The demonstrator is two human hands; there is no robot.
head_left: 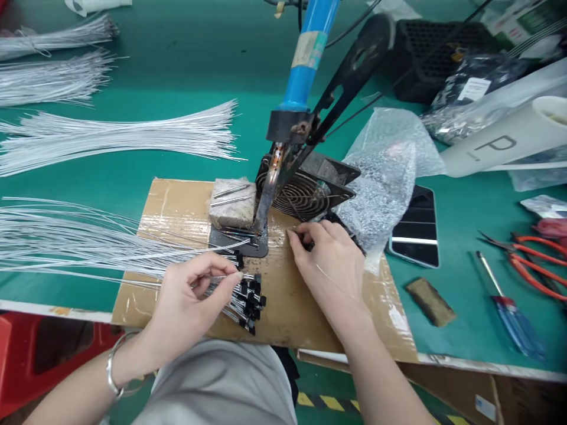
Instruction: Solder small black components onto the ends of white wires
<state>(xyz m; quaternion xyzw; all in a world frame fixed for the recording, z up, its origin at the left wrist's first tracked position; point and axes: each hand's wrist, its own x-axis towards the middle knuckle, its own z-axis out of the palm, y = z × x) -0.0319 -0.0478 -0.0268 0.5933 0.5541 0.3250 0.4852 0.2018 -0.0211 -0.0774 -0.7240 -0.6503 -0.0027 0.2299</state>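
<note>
My left hand is closed in a pinch at the connector end of a bundle of thin grey wires, its fingertips on one wire. Small black connectors on the wire ends cluster just beyond the thumb. My right hand has its thumb and forefinger pinched together over the cardboard sheet; whatever they grip is too small to make out. A fine pale strand crosses the back of this hand. Between the hands and farther back, a soldering iron with a blue handle points down at a dark metal plate.
Behind the right hand stand a black fan and a bubble-wrap bag. A phone, a brown block, a screwdriver and orange-handled pliers lie to the right. More wire bundles lie at left.
</note>
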